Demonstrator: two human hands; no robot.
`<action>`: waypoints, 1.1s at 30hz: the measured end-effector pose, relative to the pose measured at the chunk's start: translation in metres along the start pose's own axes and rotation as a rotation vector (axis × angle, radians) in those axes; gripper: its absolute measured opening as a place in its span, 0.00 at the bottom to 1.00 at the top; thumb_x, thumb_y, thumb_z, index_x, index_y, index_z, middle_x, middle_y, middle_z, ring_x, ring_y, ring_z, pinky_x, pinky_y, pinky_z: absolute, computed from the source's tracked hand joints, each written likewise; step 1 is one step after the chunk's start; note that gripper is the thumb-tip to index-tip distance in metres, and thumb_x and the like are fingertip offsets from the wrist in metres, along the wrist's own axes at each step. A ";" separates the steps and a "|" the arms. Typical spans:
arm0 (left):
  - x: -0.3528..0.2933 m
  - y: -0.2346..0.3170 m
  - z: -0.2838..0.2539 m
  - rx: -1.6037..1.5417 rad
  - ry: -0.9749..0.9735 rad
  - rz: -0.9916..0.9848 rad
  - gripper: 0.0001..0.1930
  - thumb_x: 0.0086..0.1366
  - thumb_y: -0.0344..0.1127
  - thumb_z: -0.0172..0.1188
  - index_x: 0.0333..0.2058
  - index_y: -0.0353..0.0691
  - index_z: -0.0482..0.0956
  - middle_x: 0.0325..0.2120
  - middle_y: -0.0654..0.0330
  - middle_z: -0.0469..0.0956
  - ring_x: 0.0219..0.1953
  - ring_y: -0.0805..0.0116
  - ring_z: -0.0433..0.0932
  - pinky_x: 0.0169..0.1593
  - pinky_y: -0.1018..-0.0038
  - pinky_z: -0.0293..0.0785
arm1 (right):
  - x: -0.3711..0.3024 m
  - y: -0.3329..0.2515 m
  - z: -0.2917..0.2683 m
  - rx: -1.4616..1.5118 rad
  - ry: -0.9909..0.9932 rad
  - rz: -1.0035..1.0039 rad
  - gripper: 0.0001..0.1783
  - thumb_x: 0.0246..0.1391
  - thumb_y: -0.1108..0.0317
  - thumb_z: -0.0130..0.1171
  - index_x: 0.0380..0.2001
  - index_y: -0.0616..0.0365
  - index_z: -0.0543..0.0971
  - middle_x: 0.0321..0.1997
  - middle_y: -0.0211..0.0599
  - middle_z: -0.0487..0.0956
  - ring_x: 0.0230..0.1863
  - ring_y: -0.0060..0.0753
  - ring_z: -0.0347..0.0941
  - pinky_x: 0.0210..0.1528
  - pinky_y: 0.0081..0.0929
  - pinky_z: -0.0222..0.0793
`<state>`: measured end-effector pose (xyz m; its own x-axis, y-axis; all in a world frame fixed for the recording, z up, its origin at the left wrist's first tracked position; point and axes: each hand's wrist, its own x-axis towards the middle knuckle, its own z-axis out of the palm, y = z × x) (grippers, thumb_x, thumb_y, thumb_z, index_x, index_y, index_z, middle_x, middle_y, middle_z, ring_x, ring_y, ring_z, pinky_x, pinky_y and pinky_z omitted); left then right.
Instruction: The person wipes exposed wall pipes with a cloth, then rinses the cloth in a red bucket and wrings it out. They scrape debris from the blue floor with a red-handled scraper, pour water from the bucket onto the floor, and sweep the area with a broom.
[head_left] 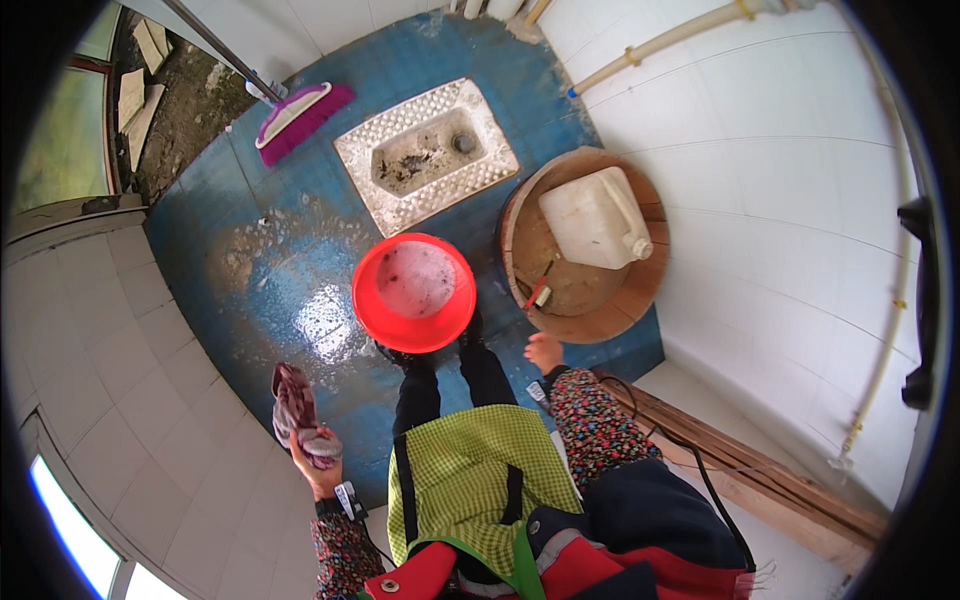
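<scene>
My left hand (318, 466) grips a bunched maroon and grey cloth (295, 405), held up at the left, apart from the red basin (365, 318). Cloudy, foamy water (417, 278) with dark specks fills the basin's bottom. It stands in front of my feet. My right hand (543, 352), its fingers loosely curled and with nothing visible in them, hangs just in front of the round wooden tub (655, 205). Inside the tub are a whitish plastic jerrycan (590, 220) lying on its side and a small red-handled brush (541, 295).
A white squat toilet (360, 155) is set in the wet blue floor (240, 280) beyond the basin. Against the far left wall leans a purple broom (300, 120). Wooden beams (760, 490) lie along the right wall, with pipes (680, 45) above.
</scene>
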<state>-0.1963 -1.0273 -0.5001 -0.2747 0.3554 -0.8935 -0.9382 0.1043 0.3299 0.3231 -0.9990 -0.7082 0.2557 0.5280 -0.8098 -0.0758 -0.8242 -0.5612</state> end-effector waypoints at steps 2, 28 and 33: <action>0.003 -0.008 -0.016 -0.022 0.028 0.040 0.17 0.60 0.48 0.62 0.34 0.38 0.75 0.28 0.55 0.77 0.31 0.64 0.76 0.41 0.69 0.76 | 0.038 0.040 -0.020 -0.616 0.177 -0.318 0.08 0.47 0.67 0.53 0.31 0.57 0.76 0.28 0.45 0.77 0.29 0.50 0.77 0.31 0.43 0.73; 0.005 -0.018 -0.014 -0.068 0.178 -0.029 0.16 0.59 0.43 0.63 0.40 0.42 0.72 0.31 0.55 0.77 0.31 0.56 0.78 0.41 0.58 0.78 | -0.050 -0.105 0.067 0.069 -0.011 -0.212 0.08 0.61 0.65 0.50 0.41 0.55 0.71 0.27 0.25 0.69 0.26 0.19 0.65 0.29 0.19 0.62; 0.019 -0.025 -0.027 -0.074 0.076 -0.078 0.17 0.60 0.44 0.63 0.44 0.43 0.72 0.34 0.57 0.77 0.33 0.59 0.77 0.39 0.60 0.77 | -0.168 -0.166 0.124 -0.241 -0.367 -0.247 0.16 0.57 0.72 0.50 0.49 0.59 0.71 0.36 0.29 0.74 0.31 0.19 0.67 0.34 0.16 0.63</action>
<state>-0.1840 -1.0479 -0.5331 -0.2130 0.2775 -0.9368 -0.9695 0.0589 0.2379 0.1731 -0.9260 -0.5000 -0.1209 0.7149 -0.6887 0.1800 -0.6665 -0.7234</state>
